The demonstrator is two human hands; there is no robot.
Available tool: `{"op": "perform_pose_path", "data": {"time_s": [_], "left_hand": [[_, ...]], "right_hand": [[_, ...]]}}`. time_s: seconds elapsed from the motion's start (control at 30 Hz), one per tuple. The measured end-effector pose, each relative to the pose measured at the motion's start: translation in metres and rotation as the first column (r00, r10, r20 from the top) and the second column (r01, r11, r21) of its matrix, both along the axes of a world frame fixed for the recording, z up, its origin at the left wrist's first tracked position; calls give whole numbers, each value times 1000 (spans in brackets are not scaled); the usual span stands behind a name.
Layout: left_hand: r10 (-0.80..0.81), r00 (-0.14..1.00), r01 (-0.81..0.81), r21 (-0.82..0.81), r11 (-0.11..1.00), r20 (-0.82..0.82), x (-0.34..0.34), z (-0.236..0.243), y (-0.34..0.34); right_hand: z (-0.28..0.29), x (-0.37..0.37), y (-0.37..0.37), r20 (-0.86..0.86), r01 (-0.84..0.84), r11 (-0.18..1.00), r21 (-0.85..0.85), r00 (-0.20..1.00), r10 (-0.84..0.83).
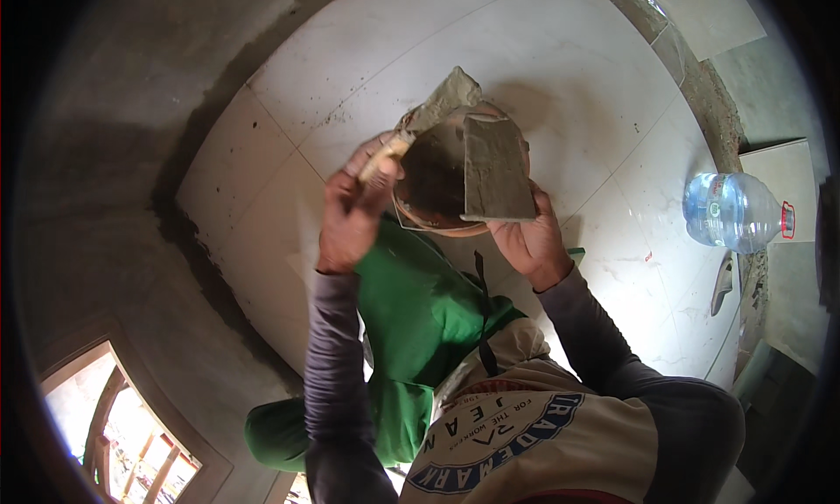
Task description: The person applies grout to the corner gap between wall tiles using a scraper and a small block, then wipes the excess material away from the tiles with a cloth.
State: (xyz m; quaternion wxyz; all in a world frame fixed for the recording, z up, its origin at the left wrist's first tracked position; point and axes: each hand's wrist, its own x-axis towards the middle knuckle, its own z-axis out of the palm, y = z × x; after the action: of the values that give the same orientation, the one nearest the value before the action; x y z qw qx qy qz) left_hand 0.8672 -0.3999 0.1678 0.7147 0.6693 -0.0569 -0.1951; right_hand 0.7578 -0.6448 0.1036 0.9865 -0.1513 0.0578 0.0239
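My left hand (354, 198) is closed round the pale handle of a trowel (444, 101), whose blade is coated with grey mortar and points up and away to the right. In my right hand (535, 237) is a rectangular piece of tile (497, 170), gripped by its near right corner, its upper face spread with grey mortar. Both are held over a round, reddish-brown bucket (437, 227) on the floor. The tile hides the bucket's right part, and its inside looks dark. The trowel blade is apart from the tile.
White floor tiles (367, 58) with small crumbs of mortar surround the bucket. A large clear plastic bottle (731, 212) with a red handle lies on its side at the right, a thin flat tool (722, 283) near it. Rough, bare wall edges (197, 128) run along the left.
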Motion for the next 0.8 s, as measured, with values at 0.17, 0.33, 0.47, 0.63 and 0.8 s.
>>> {"op": "perform_pose_path", "data": {"time_s": [0.17, 0.33, 0.47, 0.63, 0.8], "left_hand": [[71, 968, -89, 64, 994, 242, -34, -18, -32], [85, 844, -226, 208, 951, 530, -51, -21, -38], [68, 815, -251, 244, 937, 576, -63, -32, -25], [8, 822, -308, 433, 848, 570, -73, -35, 3], [132, 898, -337, 466, 818, 419, -71, -20, 21]], "right_hand": [[18, 19, 13, 17, 31, 993, 111, 999, -33], [13, 14, -2, -83, 103, 979, 176, 992, -90], [9, 11, -4, -159, 94, 973, 211, 985, -61], [4, 11, -13, -42, -16, 984, 177, 999, 24], [-7, 4, -27, -149, -12, 1000, 9, 989, 13]]}}
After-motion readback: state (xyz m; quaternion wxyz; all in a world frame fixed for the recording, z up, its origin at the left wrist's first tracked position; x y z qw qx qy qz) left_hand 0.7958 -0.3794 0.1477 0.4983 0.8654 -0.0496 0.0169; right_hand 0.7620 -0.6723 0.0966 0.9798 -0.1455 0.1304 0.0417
